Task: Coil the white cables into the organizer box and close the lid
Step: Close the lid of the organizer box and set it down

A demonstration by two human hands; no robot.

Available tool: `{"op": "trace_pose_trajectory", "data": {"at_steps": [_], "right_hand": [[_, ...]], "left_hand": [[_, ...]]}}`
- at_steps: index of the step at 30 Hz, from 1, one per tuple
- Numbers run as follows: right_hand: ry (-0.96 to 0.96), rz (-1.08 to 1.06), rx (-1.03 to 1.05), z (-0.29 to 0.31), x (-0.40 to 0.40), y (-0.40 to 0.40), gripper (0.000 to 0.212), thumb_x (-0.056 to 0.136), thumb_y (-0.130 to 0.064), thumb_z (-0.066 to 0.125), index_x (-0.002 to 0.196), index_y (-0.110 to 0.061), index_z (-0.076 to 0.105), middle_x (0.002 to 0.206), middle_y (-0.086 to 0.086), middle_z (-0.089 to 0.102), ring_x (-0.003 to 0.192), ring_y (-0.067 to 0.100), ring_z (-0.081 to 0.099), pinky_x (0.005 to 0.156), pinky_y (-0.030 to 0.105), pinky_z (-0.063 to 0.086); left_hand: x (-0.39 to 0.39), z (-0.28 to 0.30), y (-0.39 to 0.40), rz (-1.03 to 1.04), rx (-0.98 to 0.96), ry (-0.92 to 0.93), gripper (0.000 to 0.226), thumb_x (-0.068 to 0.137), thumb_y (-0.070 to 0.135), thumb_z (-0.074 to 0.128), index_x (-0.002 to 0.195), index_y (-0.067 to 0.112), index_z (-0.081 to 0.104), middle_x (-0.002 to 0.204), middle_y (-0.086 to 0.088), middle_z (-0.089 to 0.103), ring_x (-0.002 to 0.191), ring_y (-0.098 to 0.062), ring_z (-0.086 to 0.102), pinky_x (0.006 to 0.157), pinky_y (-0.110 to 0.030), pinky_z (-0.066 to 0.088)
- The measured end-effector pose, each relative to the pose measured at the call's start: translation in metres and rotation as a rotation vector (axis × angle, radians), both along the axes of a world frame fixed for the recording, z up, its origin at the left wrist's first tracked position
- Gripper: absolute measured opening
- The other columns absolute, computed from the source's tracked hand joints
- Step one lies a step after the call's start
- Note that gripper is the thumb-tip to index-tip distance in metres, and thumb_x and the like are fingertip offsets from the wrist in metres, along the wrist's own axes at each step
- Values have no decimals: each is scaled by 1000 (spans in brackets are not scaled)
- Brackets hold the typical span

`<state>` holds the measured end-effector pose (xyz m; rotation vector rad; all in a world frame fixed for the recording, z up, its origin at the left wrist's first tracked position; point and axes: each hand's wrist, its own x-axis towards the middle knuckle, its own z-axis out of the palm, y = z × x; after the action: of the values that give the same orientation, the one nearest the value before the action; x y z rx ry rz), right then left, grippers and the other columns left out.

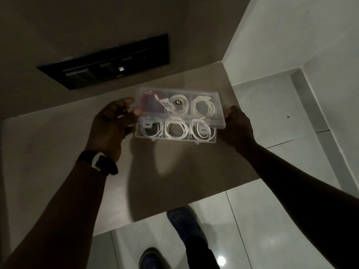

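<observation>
A clear plastic organizer box (174, 140) lies on the beige counter with coiled white cables (175, 131) in its front compartments. More white coils (203, 105) show through the clear lid (221, 121), which is tilted partway down over the box. A red item (149, 105) fills the back left compartment. My left hand (114, 121) pinches the lid's left edge. My right hand (237, 123) grips the lid's right end.
The beige counter (68, 152) ends at a front edge above white floor tiles (272, 220), where two dark shoes (182, 220) stand. A black switch panel (108, 61) sits on the wall behind the box. A white wall (291, 35) rises at right.
</observation>
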<state>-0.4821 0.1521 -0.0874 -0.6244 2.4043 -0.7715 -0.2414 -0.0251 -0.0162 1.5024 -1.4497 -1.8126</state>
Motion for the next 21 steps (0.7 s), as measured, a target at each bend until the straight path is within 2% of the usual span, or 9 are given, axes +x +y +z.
{"op": "trace_pose_trajectory", "data": {"at_steps": [3, 5, 7, 9, 12, 14, 17, 19, 21], "right_hand": [[-322, -94, -186, -2, 4, 2, 28, 84, -25, 73, 71, -14, 51, 61, 8, 57, 51, 23, 53, 45, 28, 40], [-526, -157, -334, 2, 7, 2, 16, 88, -11, 68, 80, -3, 56, 59, 14, 51, 45, 21, 46, 44, 28, 36], [-596, -192, -402, 8, 8, 4, 5, 92, -3, 60, 89, 1, 59, 63, 13, 55, 50, 20, 50, 49, 29, 40], [-625, -204, -455, 10, 8, 8, 6, 95, -5, 56, 95, -4, 62, 73, 13, 63, 63, 27, 58, 58, 33, 47], [-556, -99, -443, 15, 11, 14, 16, 97, -12, 58, 110, -4, 64, 91, 23, 62, 79, 33, 55, 69, 42, 45], [-488, 27, -401, 20, 15, 16, 26, 93, -12, 66, 118, -14, 64, 93, 13, 65, 81, 25, 60, 70, 33, 50], [-309, 205, -342, 23, 22, 20, 45, 86, -7, 73, 116, -35, 54, 93, -9, 66, 83, -7, 64, 74, 10, 51], [-210, 208, -326, 20, 25, 21, 51, 86, -6, 73, 121, -35, 50, 92, -16, 64, 84, -15, 61, 76, 4, 48], [-153, 194, -306, 18, 25, 20, 54, 85, -9, 74, 130, -28, 52, 93, -15, 64, 87, -10, 61, 81, 4, 46]], "left_hand": [[19, -26, 13, -105, -118, -132, 40, 77, 13, 78, 112, 28, 67, 109, 4, 67, 97, -21, 67, 83, -35, 54], [22, -34, 16, -119, -157, -147, 41, 76, 14, 79, 112, 29, 67, 111, 4, 67, 98, -20, 68, 87, -37, 54], [21, -38, 15, -115, -194, -147, 41, 75, 13, 79, 113, 24, 66, 109, 3, 67, 95, -20, 69, 87, -37, 55], [18, -41, 13, -105, -227, -149, 41, 75, 14, 80, 113, 21, 66, 108, 2, 67, 90, -19, 70, 84, -36, 55], [17, -45, 13, -110, -289, -183, 42, 76, 18, 79, 115, 23, 65, 111, 2, 66, 84, -13, 68, 78, -29, 52], [17, -49, 12, -102, -325, -226, 42, 77, 22, 78, 116, 27, 63, 116, 2, 65, 90, -16, 67, 76, -25, 50], [17, -54, 12, -126, -415, -260, 42, 77, 23, 78, 115, 27, 61, 117, 2, 63, 93, -20, 63, 73, -22, 48], [16, -56, 14, -150, -487, -282, 43, 77, 23, 78, 116, 23, 60, 116, 2, 59, 91, -22, 60, 74, -27, 50], [17, -59, 16, -174, -568, -307, 46, 75, 21, 80, 116, 18, 60, 117, 2, 51, 91, -24, 58, 72, -24, 49]]}}
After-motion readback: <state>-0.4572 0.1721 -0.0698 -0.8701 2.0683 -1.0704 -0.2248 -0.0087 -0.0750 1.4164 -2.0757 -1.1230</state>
